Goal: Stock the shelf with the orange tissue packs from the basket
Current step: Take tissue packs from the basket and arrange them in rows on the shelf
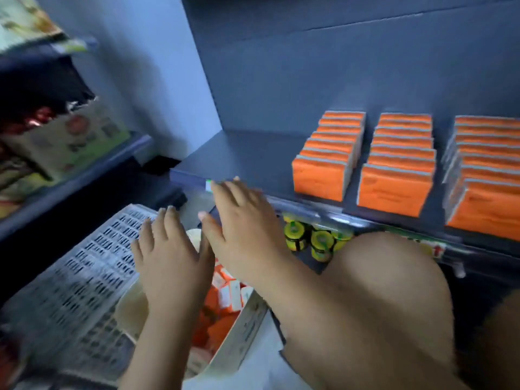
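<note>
- Both hands hover over the basket (84,277): left hand (168,257) and right hand (242,229) are flat, fingers straight and spread, holding nothing.
- Orange packs (222,302) lie loose in the basket, under the palms, so a grab looks next.
- The shelf (239,156) carries three tidy rows (394,170) at the right, and its bare left part looks meant for more.

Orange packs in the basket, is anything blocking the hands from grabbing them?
Nothing visible does. The left hand and right hand are open above the basket, and the orange packs lie uncovered right under them. The shelf also has bare space left of the stocked rows.
</note>
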The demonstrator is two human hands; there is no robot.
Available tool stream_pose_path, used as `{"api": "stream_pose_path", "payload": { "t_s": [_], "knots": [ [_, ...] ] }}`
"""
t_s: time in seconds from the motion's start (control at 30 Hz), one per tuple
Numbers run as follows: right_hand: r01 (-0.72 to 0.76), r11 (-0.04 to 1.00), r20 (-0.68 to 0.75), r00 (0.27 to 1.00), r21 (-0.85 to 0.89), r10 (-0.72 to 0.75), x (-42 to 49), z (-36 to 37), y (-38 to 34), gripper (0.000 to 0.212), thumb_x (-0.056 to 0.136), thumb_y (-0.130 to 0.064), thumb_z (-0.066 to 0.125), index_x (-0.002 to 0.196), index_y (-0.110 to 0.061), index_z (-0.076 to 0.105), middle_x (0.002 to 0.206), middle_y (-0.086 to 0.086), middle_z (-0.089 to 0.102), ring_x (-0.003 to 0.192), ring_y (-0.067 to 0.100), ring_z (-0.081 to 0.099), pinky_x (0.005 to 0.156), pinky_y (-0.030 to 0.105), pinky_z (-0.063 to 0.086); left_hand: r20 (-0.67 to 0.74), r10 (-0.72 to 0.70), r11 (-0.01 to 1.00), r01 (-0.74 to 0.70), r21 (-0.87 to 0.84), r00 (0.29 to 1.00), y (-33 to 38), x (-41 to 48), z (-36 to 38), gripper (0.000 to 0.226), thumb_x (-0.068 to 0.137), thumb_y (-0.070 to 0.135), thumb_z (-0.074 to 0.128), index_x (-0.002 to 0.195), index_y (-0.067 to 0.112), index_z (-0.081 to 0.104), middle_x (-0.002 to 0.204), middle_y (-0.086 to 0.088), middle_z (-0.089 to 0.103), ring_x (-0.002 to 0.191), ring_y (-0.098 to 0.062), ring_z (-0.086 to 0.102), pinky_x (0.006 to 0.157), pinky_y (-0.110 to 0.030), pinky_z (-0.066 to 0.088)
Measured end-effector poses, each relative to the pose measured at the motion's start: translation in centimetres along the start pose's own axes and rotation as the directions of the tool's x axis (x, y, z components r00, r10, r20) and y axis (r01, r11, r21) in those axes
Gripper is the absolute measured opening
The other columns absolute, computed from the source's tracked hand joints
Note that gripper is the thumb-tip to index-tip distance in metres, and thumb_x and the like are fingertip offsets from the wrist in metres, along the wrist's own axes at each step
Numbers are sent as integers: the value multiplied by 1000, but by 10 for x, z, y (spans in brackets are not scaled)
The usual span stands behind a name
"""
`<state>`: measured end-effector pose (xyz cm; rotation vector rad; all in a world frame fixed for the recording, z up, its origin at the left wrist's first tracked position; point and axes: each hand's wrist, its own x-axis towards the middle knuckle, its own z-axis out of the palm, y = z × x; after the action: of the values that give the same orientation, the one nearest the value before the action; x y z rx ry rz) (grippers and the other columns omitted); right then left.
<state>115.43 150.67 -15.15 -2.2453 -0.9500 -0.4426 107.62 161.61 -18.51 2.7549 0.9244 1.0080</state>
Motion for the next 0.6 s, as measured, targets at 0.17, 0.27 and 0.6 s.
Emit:
{"api": "stream_pose_path", "payload": {
  "t_s": [0.17, 0.27, 0.6],
  "knots": [
    [-59, 997, 238, 969, -56, 71, -4, 78, -16, 58, 94, -49, 27, 128, -13, 57, 121, 9, 63, 118, 33, 55, 95, 48, 46, 137, -150, 977, 126, 171, 979, -75, -30, 23, 69, 95, 52, 50, 142, 2, 51, 139, -20, 61, 136, -45, 48, 114, -58, 34],
    [-13, 990, 444, 893, -138, 74, -16, 112, -2, 53, 99, -50, 31, 131, -14, 54, 129, 10, 61, 124, 31, 53, 101, 46, 43, 218, -204, 965, 160, 206, 954, -97, -45, 41, 71, 95, 56, 46, 142, 3, 52, 140, -19, 61, 135, -44, 50, 113, -58, 35],
    [-312, 933, 689, 637, -180, 346, -28, 179, 21, 45, 102, -39, 48, 140, -14, 51, 132, 11, 59, 119, 33, 59, 97, 43, 53, 479, -343, 938, 267, 220, 808, -133, -78, 101, 66, 101, 52, 45, 151, 9, 41, 154, -12, 50, 148, -37, 36, 124, -52, 24]
  ]
}}
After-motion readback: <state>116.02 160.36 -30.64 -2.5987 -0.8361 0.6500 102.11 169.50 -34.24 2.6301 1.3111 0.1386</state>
